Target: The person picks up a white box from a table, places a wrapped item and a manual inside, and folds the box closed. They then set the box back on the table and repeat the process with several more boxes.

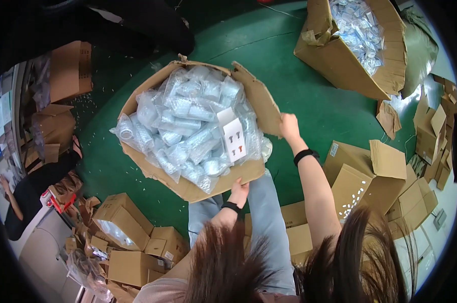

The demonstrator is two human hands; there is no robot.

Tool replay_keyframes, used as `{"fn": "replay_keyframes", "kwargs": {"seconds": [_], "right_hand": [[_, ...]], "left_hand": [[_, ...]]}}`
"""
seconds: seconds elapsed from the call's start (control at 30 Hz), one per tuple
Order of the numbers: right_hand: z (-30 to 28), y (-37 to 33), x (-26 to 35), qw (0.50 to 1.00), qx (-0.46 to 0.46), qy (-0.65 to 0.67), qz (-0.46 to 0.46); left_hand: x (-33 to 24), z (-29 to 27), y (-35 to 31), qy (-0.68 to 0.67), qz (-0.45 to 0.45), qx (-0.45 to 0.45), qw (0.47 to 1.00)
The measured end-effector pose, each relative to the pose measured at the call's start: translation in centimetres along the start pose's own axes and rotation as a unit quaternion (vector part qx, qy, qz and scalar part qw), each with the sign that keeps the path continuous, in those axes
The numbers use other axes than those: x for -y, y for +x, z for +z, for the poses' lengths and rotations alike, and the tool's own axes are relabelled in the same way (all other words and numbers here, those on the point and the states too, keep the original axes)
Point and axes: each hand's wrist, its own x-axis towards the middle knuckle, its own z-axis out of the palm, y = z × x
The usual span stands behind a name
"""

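Observation:
A large open cardboard box (188, 192) stands in front of my legs, heaped with bubble-wrapped cylindrical items (188, 108). On the heap, toward its right side, lies a small white box (231, 135) with little pictures printed on it. My left hand (239, 193) grips the near rim of the cardboard box, its fingers bent over the edge. Farther right, my right hand (289, 126) is closed on the end of the raised right flap (259, 96). The fingertips behind the cardboard are hidden.
Another tall carton (329, 63) full of clear plastic packets stands at the far right on the green floor (248, 38). Cartons (360, 166) crowd the right, and more boxes (120, 217) lie at the lower left. A person in dark clothes (36, 189) is at the left.

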Motion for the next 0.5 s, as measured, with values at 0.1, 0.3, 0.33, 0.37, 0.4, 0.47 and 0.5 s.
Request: {"fn": "replay_keyframes", "kwargs": {"seconds": [0.1,0.3,0.33,0.37,0.4,0.47,0.5], "right_hand": [[-1.4,0.9,1.6,0.995,0.010,0.023,0.101],[4.4,-6.9,9.2,0.968,-0.165,0.173,-0.074],[6.2,-6.8,9.2,0.969,-0.169,0.167,-0.073],[8.7,-6.3,8.4,0.965,-0.145,0.217,-0.027],[10.2,-5.9,8.1,0.956,-0.117,0.270,0.016],[10.7,-5.0,9.4,0.959,-0.091,0.264,0.047],[10.3,-4.5,9.7,0.962,-0.073,0.249,0.081]], "left_hand": [[1.3,1.9,-1.3,-0.029,-0.057,0.023,0.998],[-3.0,1.6,-6.7,0.345,-0.218,0.088,0.909],[-3.2,2.0,-7.6,0.440,-0.215,0.107,0.865],[-3.5,2.6,-8.3,0.444,-0.221,0.113,0.861],[-4.5,3.2,-8.8,0.451,-0.168,0.146,0.864],[-7.7,4.2,-10.0,0.456,-0.052,0.196,0.866],[-8.6,5.4,-10.7,0.455,0.035,0.201,0.867]]}}
